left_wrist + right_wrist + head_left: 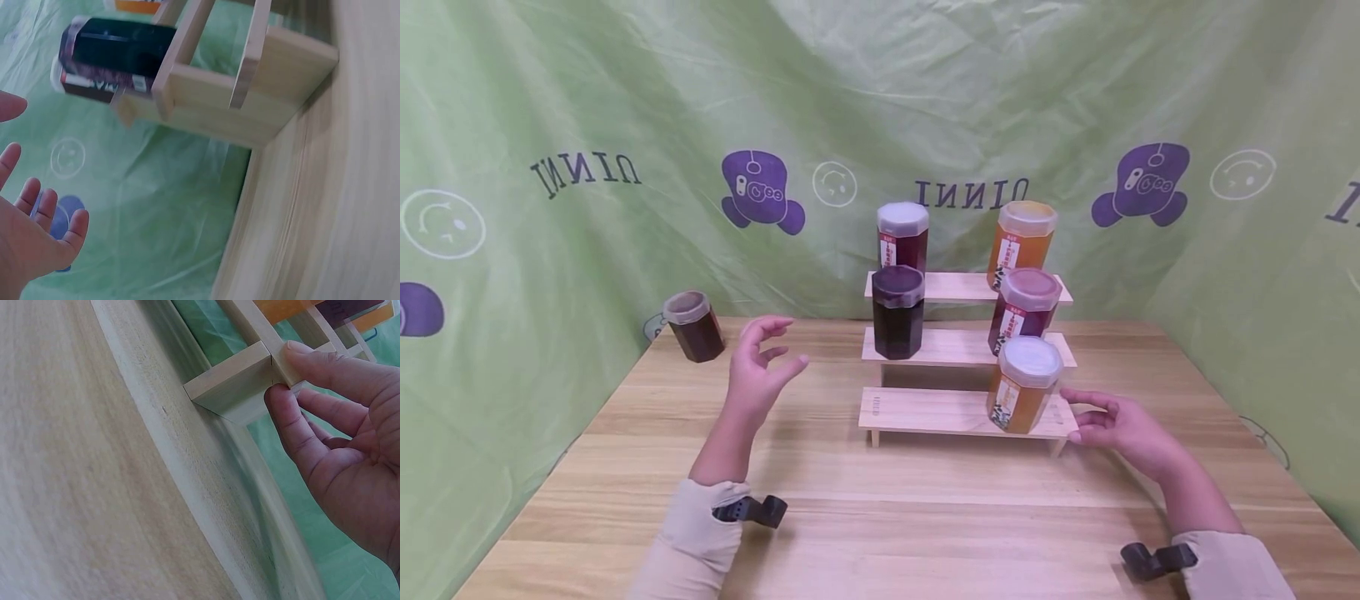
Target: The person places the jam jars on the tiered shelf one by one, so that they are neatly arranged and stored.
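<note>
A three-tier wooden shelf [925, 412] stands on the table. My right hand [1123, 433] pinches the right end of its lowest tier between thumb [325, 369] and index finger. An orange jar [1024, 387] with a whitish lid sits on that tier near the hand. The middle tier holds a very dark jar [898, 317] at left and a red jar [1022, 317] at right. On the top tier stand a dark red jar [904, 237] and an orange jar [1021, 246]. My left hand [758, 371] hovers empty, fingers loosely bent, between the shelf and a lone dark jar [696, 327].
The lone dark jar is at the table's back left. A green cloth [850, 100] with purple prints hangs behind and around the wooden table [955, 533]. Each wrist carries a black camera mount [760, 510].
</note>
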Demonstrator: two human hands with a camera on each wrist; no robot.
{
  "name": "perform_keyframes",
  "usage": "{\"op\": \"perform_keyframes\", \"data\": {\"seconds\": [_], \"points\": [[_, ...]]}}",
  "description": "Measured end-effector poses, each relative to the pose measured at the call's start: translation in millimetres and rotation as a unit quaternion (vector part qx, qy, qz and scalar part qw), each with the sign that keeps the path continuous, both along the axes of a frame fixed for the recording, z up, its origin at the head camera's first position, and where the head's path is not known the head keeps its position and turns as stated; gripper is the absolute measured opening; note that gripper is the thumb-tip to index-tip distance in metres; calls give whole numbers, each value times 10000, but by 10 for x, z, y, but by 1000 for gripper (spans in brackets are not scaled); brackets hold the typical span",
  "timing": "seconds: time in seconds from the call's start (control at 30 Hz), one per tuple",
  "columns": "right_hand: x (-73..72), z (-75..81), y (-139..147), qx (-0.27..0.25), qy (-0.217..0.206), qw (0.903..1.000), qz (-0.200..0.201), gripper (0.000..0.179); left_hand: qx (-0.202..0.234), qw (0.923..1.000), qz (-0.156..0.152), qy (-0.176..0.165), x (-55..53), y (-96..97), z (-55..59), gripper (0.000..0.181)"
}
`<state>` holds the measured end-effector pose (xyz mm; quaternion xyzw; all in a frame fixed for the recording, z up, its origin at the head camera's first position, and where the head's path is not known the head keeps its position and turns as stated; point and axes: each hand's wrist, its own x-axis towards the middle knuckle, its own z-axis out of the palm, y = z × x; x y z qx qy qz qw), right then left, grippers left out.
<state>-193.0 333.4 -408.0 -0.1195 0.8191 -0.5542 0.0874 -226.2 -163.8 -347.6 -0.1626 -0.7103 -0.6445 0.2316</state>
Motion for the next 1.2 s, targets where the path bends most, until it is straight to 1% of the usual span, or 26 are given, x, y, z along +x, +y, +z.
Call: {"op": "perform_keyframes", "data": {"seconds": [0.13,0.2,0.23,0.4,0.53,0.63,0.77,0.87,0.97,1.07,1.13,1.2], "points": [[10,7,6,26,24,10000,-30,72,112,9997,219,-75,-45,-97,-25,50],[10,2,16,26,15,10000,-35,72,136,9990,383,-205,-71,-148,-41,50],[5,-4,14,35,8,10000,-29,72,156,9985,467,-243,-108,-198,-86,50],[-7,-21,20,26,-48,10000,12,73,254,9931,962,-627,-149,-384,-128,52],[-8,-9,21,33,-35,10000,6,74,495,9873,1259,-831,-191,-534,-159,52],[-9,-5,24,55,-2,10000,21,73,845,9829,1353,-914,-234,-651,-199,48],[-19,-11,28,71,-27,10000,-20,74,1315,9741,1500,-1060,-282,-806,-273,46],[-28,-17,33,46,-89,9999,-77,74,1534,9644,1679,-1348,-297,-909,-347,46],[-27,-20,39,5,-78,10000,3,74,1692,9526,1833,-1743,-302,-1001,-442,50],[-23,-21,45,-17,-38,10000,74,73,1860,9413,1929,-2054,-304,-1080,-546,54],[-21,-22,46,-30,-23,10000,78,72,2015,9357,1923,-2164,-309,-1130,-619,53],[-20,-24,44,-51,-35,10000,71,72,2096,9327,1948,-2197,-314,-1177,-689,52]]}}
